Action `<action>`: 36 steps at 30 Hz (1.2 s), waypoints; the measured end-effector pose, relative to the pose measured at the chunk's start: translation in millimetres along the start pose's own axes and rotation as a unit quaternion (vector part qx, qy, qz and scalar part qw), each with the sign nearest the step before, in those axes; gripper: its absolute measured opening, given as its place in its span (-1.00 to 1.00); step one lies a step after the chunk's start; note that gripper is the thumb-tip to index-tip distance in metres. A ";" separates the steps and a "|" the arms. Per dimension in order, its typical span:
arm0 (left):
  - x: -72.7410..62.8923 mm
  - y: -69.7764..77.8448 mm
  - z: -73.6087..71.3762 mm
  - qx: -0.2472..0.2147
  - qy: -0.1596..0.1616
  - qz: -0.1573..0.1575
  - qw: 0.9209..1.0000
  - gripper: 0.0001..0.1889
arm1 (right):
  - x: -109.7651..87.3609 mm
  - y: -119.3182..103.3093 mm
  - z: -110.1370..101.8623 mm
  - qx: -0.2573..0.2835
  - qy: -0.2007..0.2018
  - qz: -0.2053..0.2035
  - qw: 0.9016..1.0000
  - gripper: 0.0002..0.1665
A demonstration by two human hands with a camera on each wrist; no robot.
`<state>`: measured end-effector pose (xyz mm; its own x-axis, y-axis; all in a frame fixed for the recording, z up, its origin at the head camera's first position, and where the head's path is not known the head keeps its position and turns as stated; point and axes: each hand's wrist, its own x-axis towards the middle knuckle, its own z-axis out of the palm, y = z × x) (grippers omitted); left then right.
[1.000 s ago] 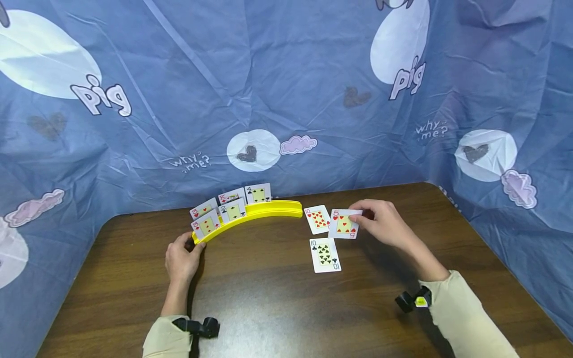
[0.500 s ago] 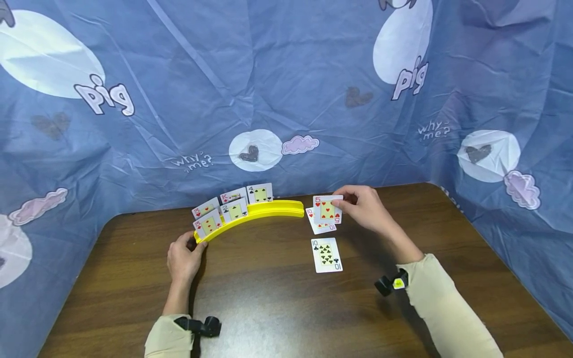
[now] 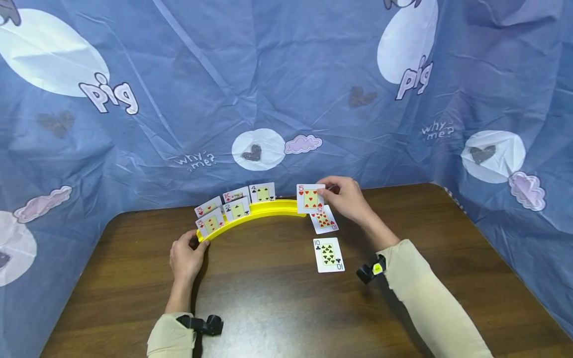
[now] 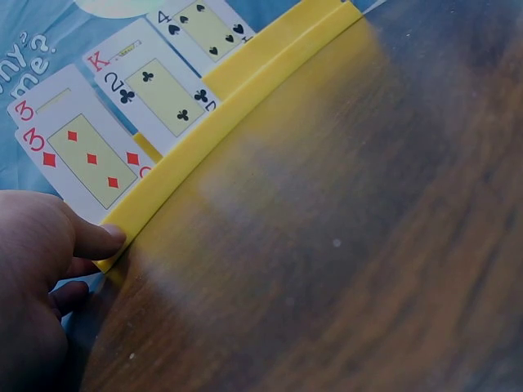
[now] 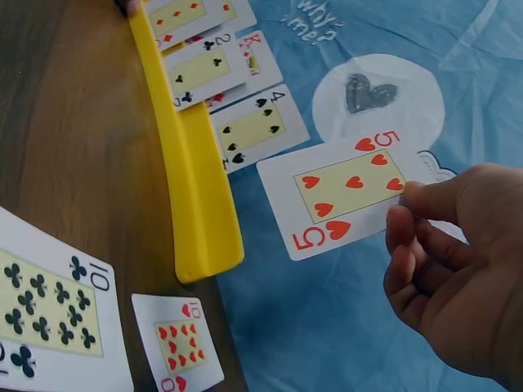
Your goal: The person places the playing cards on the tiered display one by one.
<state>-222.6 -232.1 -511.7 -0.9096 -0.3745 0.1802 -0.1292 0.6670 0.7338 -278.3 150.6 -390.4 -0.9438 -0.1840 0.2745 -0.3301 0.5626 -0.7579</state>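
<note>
My right hand pinches the five of hearts between thumb and fingers, face toward me. The card is held up at the right end of a curved yellow card holder. At the holder's left end, my left hand grips it, thumb on the front edge in the left wrist view. In the holder stand the three of diamonds and two of clubs in front. Behind them are a red three, partly hidden, a red king and the four of spades.
The ten of hearts lies face up near the holder's right end, partly covered in the head view by the held card. Nearer me lies the ten of clubs. A blue printed cloth hangs behind the brown wooden table.
My right hand has carried the five of hearts left and away from me, past the ten of hearts to the holder's right end. My left hand keeps its grip on the holder.
</note>
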 end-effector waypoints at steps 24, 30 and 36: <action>-0.1 1.1 1.0 0.000 -0.007 -0.010 1.000 -0.61 | 27.9 -8.7 48.2 0.033 -0.003 0.038 0.999 -0.80; 0.1 1.2 1.0 -0.002 -0.010 -0.008 1.000 -0.60 | 34.3 -8.3 57.1 0.025 0.000 0.046 0.999 -0.80; 0.7 0.5 0.1 -0.001 -0.007 -0.007 1.000 -0.61 | 39.7 -7.8 65.9 0.060 0.004 0.057 0.997 -0.82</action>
<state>-223.3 -232.0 -511.3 -0.9130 -0.3751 0.1606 -0.1417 0.6605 0.7374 -314.2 85.8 -412.6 -0.9755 -0.1171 0.1861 -0.2196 0.4782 -0.8503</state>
